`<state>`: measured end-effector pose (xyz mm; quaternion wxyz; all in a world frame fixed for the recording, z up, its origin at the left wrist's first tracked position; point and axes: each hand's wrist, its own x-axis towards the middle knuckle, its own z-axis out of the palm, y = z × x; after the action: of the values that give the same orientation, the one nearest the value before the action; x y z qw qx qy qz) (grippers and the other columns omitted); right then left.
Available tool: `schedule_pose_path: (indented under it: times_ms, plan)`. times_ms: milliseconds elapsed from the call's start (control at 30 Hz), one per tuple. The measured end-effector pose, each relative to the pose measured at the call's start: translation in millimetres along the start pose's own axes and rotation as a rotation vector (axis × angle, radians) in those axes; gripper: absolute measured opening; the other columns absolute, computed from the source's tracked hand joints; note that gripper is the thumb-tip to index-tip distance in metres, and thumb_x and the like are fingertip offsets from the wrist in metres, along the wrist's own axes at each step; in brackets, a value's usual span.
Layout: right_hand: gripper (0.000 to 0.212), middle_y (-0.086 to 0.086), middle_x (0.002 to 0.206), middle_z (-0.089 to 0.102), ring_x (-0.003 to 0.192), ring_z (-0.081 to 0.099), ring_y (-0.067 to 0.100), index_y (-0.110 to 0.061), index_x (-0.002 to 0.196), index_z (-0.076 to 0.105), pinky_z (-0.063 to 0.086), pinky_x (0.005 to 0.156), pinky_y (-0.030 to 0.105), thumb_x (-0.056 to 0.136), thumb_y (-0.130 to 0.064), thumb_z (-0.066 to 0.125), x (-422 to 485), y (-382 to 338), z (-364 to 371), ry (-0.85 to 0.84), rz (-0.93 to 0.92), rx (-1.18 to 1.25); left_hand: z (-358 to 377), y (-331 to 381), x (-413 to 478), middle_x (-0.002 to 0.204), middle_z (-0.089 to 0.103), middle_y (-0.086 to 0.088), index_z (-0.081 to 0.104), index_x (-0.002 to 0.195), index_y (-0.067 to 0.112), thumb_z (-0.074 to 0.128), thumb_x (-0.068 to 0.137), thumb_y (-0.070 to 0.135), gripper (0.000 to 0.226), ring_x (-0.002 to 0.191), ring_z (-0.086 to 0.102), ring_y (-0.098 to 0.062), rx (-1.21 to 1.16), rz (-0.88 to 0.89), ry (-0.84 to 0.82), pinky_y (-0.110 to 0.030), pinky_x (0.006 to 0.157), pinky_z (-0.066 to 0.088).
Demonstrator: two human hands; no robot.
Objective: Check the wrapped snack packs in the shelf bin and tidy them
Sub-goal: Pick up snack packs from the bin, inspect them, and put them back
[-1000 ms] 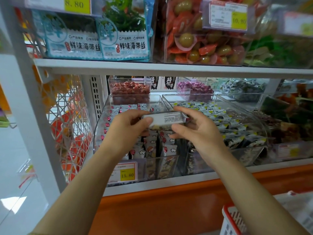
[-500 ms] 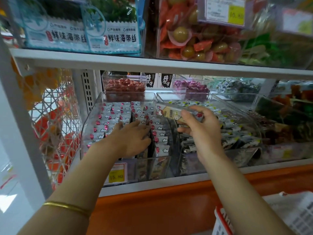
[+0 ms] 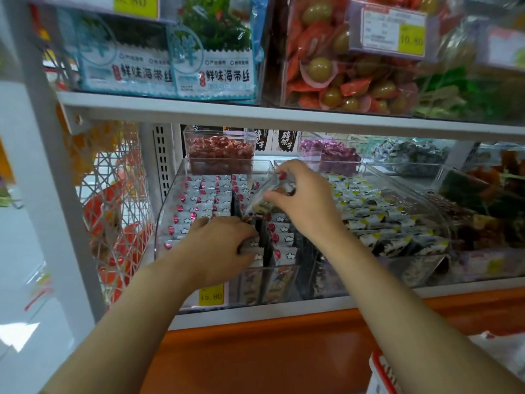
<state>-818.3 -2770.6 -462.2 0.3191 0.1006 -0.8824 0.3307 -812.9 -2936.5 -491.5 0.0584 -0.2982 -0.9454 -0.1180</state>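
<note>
My right hand (image 3: 306,200) pinched one wrapped snack pack (image 3: 265,196) over the middle of the clear bin (image 3: 170,200), above its dark gap. My left hand (image 3: 218,243) curled onto the left row of packs (image 3: 196,206) near the front edge. Risks, I judged: the slick wrapper slipping, the row toppling into the gap.

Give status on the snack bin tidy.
Done: rear rows of packs look lined up in the clear bin. In hand: right hand pinches a snack pack over the bin; left hand rests on front packs by a dark gap. Left: probably seat that pack, close the gap.
</note>
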Motion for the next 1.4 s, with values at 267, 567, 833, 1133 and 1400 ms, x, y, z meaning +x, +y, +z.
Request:
schedule_pose_path:
  times_ms: [267, 567, 833, 1133, 1400]
  plan:
    - [0.038, 0.011, 0.123, 0.057, 0.111, 0.054, 0.029, -0.010, 0.120, 0.051, 0.045, 0.093, 0.040, 0.089, -0.030, 0.062, 26.4, -6.3, 32.0, -0.590, -0.052, -0.436, 4.1, -3.9, -8.4, 0.097, 0.042, 0.011, 0.044, 0.130, 0.033, 0.049, 0.091, 0.035, 0.040, 0.090, 0.034, -0.008, -0.058, 0.020, 0.081, -0.039, 0.103, 0.029]
    - [0.024, 0.013, 0.116, 0.059, 0.104, 0.056, 0.027, -0.005, 0.116, 0.055, 0.046, 0.088, 0.036, 0.097, -0.014, 0.046, 31.3, -14.7, 34.9, -0.805, -0.023, -0.467, -8.1, -18.9, -13.8, 0.106, 0.047, 0.012, 0.050, 0.123, 0.030, 0.063, 0.075, 0.057, 0.057, 0.101, 0.047, -0.011, -0.215, -0.084, 0.131, -0.031, 0.091, 0.042]
    - [0.024, 0.017, 0.104, 0.061, 0.087, 0.057, 0.026, -0.002, 0.113, 0.058, 0.041, 0.069, 0.032, 0.095, -0.011, 0.044, 34.8, -24.1, 38.3, -0.930, 0.006, -0.475, -10.1, -20.3, -15.7, 0.120, 0.049, 0.004, 0.047, 0.127, 0.025, 0.063, 0.079, 0.052, 0.057, 0.111, 0.044, -0.015, -0.192, -0.105, 0.111, -0.034, 0.097, 0.040]
    - [0.021, 0.010, 0.106, 0.063, 0.081, 0.054, 0.019, -0.009, 0.110, 0.063, 0.041, 0.062, 0.027, 0.090, -0.009, 0.057, 31.9, -20.8, 33.4, -0.933, 0.028, -0.414, -8.8, -26.8, -12.3, 0.126, 0.047, 0.005, 0.043, 0.133, 0.026, 0.064, 0.079, 0.051, 0.063, 0.113, 0.038, -0.013, -0.179, -0.136, 0.107, -0.025, 0.088, 0.032]
    - [0.026, 0.010, 0.097, 0.063, 0.084, 0.061, 0.024, -0.005, 0.114, 0.061, 0.049, 0.068, 0.034, 0.090, -0.011, 0.053, 31.1, -22.3, 33.2, -0.984, 0.030, -0.449, -9.6, -23.9, -11.4, 0.129, 0.047, 0.002, 0.044, 0.131, 0.025, 0.057, 0.082, 0.053, 0.057, 0.120, 0.038, -0.016, -0.164, -0.155, 0.101, -0.032, 0.096, 0.034]
